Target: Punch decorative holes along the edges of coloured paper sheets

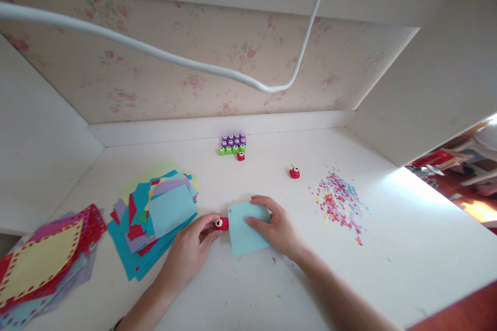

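Pinched between the thumb and fingers of my left hand (194,243) is a small red craft punch (222,224) with a white button. Its front meets the left edge of a light blue sheet of paper (246,235). One small hole shows near that sheet's upper left corner. My right hand (274,225) grips the sheet from the right, thumb on top and fingers at the far edge. Left of my left hand lies a pile of coloured paper (173,207), a light blue piece on top.
Punched sheets (42,269) are stacked at the far left. Several purple and green punches (233,142) stand in rows at the back, a red one (240,156) before them. Another red punch (294,172) sits right of centre, near scattered paper confetti (337,199). A white cable (174,62) hangs across above.
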`<state>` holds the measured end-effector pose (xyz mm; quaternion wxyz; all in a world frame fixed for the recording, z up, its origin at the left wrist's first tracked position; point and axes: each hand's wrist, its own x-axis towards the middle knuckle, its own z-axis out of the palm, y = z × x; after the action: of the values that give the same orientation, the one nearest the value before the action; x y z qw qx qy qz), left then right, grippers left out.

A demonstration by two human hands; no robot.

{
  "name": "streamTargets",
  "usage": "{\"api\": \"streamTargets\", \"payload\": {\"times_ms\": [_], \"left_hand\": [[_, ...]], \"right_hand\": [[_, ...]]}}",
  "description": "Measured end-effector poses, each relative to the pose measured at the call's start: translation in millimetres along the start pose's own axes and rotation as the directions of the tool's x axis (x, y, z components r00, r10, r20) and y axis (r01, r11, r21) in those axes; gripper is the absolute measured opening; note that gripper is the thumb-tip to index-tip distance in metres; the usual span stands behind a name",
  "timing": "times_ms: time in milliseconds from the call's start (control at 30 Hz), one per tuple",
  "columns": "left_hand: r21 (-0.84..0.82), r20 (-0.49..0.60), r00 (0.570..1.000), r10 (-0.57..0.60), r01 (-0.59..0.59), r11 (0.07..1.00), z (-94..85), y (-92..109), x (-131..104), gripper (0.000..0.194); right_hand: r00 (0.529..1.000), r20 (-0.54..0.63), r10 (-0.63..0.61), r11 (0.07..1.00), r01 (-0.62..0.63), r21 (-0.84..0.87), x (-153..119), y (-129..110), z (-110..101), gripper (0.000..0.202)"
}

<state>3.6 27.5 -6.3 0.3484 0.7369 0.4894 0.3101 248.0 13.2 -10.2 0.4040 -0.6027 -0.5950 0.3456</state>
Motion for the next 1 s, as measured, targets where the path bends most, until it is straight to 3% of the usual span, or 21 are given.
{"api": "streamTargets", "payload": {"times_ms": [167,333,533,1000], "left_hand": [[0.05,-0.006,0.999,0.034,-0.034,0.998,0.7,-1.7,-1.1,0.021],[0.138,0.029,0.987,0.16,-0.163,0.977,2.1,-7.5,-2.8,0.025],[0.204,0.009,0.974,0.225,-0.222,0.953,0.8,-6.2,-1.6,0.027],[0.183,-0.012,0.977,0.213,-0.207,0.961,0.2,-1.4,-2.5,0.023]], "right_hand": [[1.0,-0.005,0.002,1.0,-0.002,0.018,0.5,0.8,-0.4,0.036],[1.0,-0.027,-0.01,1.0,0.011,0.029,3.0,1.6,-4.8,0.035],[0.999,0.007,-0.04,0.999,0.04,0.012,1.2,-0.4,-6.1,0.032],[0.996,0.042,-0.08,0.997,0.081,-0.02,-1.6,-7.2,-6.4,0.031]]}}
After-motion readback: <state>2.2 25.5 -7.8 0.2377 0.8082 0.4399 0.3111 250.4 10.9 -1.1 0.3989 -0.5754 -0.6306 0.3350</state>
